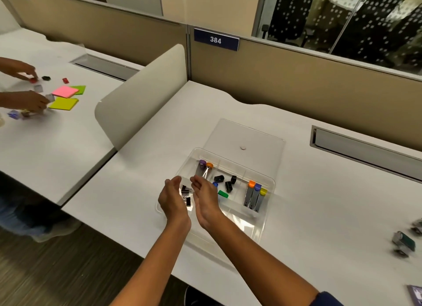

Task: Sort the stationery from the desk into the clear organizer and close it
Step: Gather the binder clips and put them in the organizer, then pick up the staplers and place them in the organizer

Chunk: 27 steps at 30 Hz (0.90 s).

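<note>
Clear organizer [258,216]: let both cupped, empty hands (left hand [173,199], right hand [205,199]) part gently above binder clips [186,195] at nine o'clock.

White desk [319,203] carries the clear organizer [270,182], its lid [262,134] lying flat just behind it. Well right of the organizer, near the desk's edge: blurred staplers [403,244]. Further right and nearer, a purple card [415,297].

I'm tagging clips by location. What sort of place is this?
Most likely an open-plan office: white desks divided by tan cubicle partitions, a numbered plate reading 384, and office chairs behind a glass wall.
</note>
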Each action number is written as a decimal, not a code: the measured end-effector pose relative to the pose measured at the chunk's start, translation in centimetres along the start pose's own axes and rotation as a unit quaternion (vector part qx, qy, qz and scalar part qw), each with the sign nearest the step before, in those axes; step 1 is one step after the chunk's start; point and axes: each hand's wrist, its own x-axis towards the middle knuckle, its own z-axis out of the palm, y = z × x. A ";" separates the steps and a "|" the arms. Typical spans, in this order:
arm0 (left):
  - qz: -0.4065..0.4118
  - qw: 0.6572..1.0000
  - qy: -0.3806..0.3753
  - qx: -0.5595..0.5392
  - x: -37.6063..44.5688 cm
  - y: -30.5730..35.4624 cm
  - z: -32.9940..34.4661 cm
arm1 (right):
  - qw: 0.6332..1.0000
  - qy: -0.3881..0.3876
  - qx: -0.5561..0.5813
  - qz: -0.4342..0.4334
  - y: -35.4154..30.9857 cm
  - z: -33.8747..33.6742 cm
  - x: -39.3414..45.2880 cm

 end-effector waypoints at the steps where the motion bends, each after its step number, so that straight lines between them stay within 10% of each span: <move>1: 0.003 1.000 -0.006 -0.001 -0.3 0.0 0.4 | 1.000 0.001 -0.005 -0.011 -0.2 -0.3 0.0; 27: -0.123 0.943 -0.306 0.035 -17.2 -10.3 15.1 | 0.963 0.152 0.163 -0.150 -10.3 -25.4 -4.1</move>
